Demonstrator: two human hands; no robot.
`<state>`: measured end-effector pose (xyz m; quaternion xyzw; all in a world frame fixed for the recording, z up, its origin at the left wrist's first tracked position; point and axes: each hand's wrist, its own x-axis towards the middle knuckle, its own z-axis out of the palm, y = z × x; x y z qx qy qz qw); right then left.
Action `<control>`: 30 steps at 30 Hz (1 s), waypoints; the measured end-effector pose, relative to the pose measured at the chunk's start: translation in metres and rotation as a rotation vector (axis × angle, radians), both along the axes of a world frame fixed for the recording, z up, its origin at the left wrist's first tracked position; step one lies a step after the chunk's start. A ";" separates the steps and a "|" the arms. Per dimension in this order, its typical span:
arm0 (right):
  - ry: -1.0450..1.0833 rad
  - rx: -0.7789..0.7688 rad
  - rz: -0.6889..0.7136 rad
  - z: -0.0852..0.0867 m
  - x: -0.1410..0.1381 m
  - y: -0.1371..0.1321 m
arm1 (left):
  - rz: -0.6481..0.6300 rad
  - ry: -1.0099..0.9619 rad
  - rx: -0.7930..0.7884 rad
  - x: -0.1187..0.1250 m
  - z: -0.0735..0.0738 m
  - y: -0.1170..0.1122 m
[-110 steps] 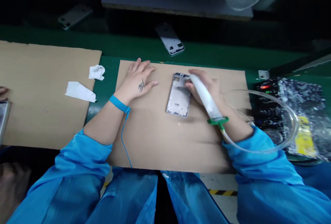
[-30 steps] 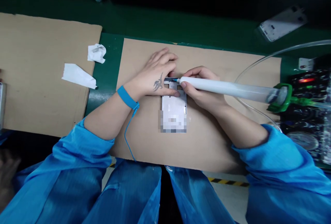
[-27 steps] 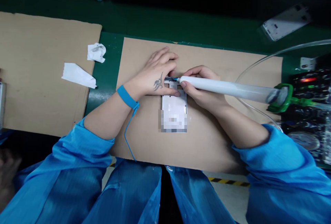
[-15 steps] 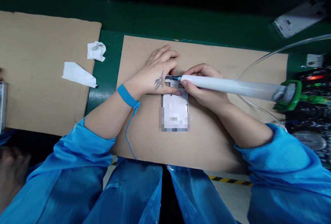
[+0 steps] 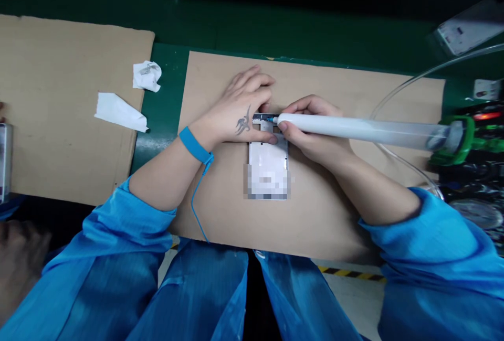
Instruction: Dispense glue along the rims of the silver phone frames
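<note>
A silvery phone frame [image 5: 268, 165] lies on a cardboard sheet [image 5: 220, 194] in front of me, its lower end blurred by blocks. My left hand [image 5: 246, 105] holds the frame near its top, the thumb flat on its face and the other fingers curled by the upper left edge. In my right hand [image 5: 315, 128] is a dispensing syringe [image 5: 350, 127] with white contents, gripped close to its nozzle and lying nearly level. Its blue needle tip is at the dark upper strip of the frame; whether it touches I cannot tell.
A clear hose [image 5: 409, 83] loops behind the syringe at right, beside dark equipment [image 5: 488, 173]. Crumpled paper [image 5: 146, 75] and a paper strip [image 5: 120, 112] lie left. More phone frames [image 5: 468, 29] are along the far side. Another person's hand [image 5: 23, 257] shows lower left.
The needle tip and syringe have shifted very slightly right. The phone frames at the far side have moved rightward. My left hand keeps its hold on the frame.
</note>
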<state>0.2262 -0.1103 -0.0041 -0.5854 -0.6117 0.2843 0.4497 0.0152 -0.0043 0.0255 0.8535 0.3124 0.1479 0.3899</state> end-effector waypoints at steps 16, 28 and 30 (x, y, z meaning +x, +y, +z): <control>-0.045 0.010 -0.005 -0.004 0.004 0.000 | -0.019 0.016 0.018 -0.002 0.000 0.000; -0.034 -0.045 -0.045 0.004 0.002 -0.001 | -0.095 0.025 0.199 -0.007 -0.020 0.007; -0.036 -0.052 -0.053 0.006 0.002 -0.001 | -0.103 0.021 0.229 -0.008 -0.024 0.009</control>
